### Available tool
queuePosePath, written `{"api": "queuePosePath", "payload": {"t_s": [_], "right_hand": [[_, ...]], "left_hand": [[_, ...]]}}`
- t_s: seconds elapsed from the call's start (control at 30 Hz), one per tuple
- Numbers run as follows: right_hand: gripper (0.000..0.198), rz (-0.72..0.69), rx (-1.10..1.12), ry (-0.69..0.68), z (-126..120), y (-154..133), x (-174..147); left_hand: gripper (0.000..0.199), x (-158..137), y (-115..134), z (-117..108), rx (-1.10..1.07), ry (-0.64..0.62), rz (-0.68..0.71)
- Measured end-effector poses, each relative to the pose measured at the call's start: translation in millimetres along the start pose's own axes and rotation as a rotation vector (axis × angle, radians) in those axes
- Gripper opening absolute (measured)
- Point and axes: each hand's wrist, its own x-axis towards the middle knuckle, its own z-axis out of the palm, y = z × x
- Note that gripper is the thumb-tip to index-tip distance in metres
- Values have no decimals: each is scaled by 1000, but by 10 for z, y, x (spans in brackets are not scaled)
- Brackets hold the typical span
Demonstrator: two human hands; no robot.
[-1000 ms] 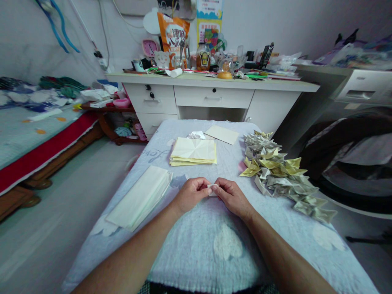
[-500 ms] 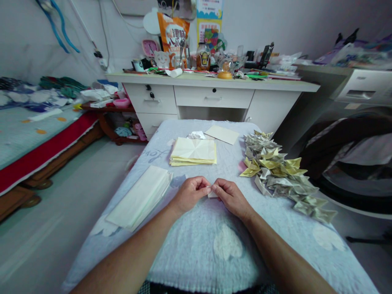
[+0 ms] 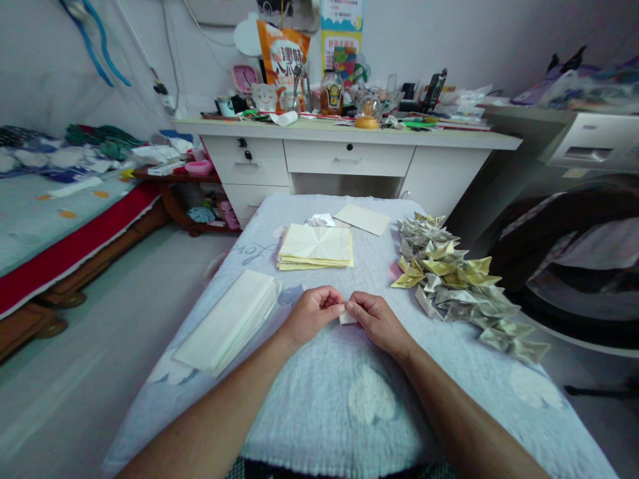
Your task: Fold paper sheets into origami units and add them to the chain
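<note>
A small piece of folded white paper [image 3: 347, 319] is pinched between my two hands above the middle of the cloth; most of it is hidden by fingers. My left hand [image 3: 315, 310] grips it with thumb and forefinger from the left. From the right, my right hand [image 3: 372, 317] closes on it, thumb on top. Beyond them lies a stack of creased cream paper squares [image 3: 315, 243]. Left of my hands is a pile of long folded white paper [image 3: 227, 322]. Several folded paper pieces [image 3: 449, 279], grey and yellow, sit in a heap on the right.
A patterned blue cloth [image 3: 309, 399] covers the table. A cream sheet [image 3: 362, 219] and crumpled white paper [image 3: 320, 219] lie at its far end. Behind stands a cluttered white desk [image 3: 349, 156], with a washing machine [image 3: 584, 153] to the right and a bed [image 3: 64, 219] to the left.
Both hands stay almost in place. The folded paper has shifted very slightly between the fingertips, and a little more of its lower edge shows.
</note>
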Motion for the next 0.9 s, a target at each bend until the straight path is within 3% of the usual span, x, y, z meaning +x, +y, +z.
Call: {"api": "queuePosePath", "payload": {"t_s": [0.33, 0.57, 0.9], "right_hand": [[38, -3, 23, 30, 9, -30, 3], [23, -59, 102, 51, 37, 26, 4], [34, -101, 149, 12, 51, 5, -9]], "left_hand": [[17, -11, 13, 14, -47, 1, 21], [12, 3, -20, -3, -53, 58, 57], [8, 26, -20, -7, -97, 81, 23]]}}
